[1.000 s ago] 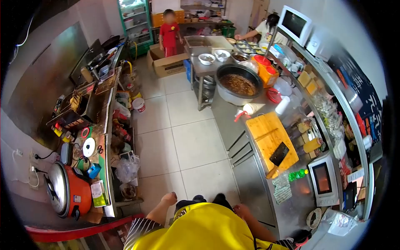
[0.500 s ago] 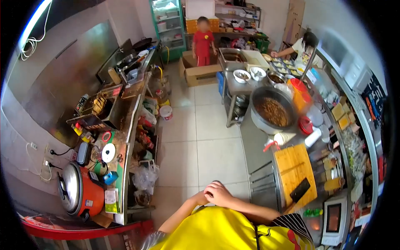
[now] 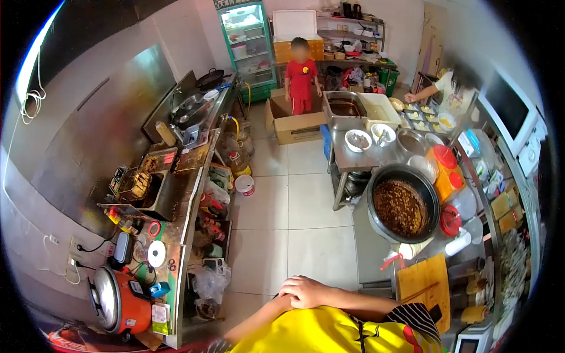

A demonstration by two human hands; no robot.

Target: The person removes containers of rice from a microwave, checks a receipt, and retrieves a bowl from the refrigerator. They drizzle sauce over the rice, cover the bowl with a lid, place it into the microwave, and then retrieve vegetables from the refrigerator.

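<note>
My right hand point(image 3: 306, 291) lies over my left hand in front of the yellow apron point(image 3: 312, 332), its fingers curled round the left hand and wrist. Of my left hand point(image 3: 283, 302), only the back and wrist show; its fingers are hidden beneath the right. No object shows in either hand. To their right, a wooden board point(image 3: 438, 276) rests on the steel counter, bearing thin sticks and a dark phone point(image 3: 436, 312) partly covered by my sleeve. Beyond the board stands a large dark-rimmed tub point(image 3: 403, 203) of brown food in liquid.
A person in red point(image 3: 301, 76) stands in a cardboard box point(image 3: 297, 126) ahead. Another person point(image 3: 456, 97) is at the far right beside small trays. The left counter holds a fryer point(image 3: 154, 191) and an orange cooker point(image 3: 134, 306). Tiled floor point(image 3: 321, 253) runs between the counters.
My hands have come from apart at my sides to together in front of the apron. The view has shifted left and up. The person at the far right still reaches over the trays.
</note>
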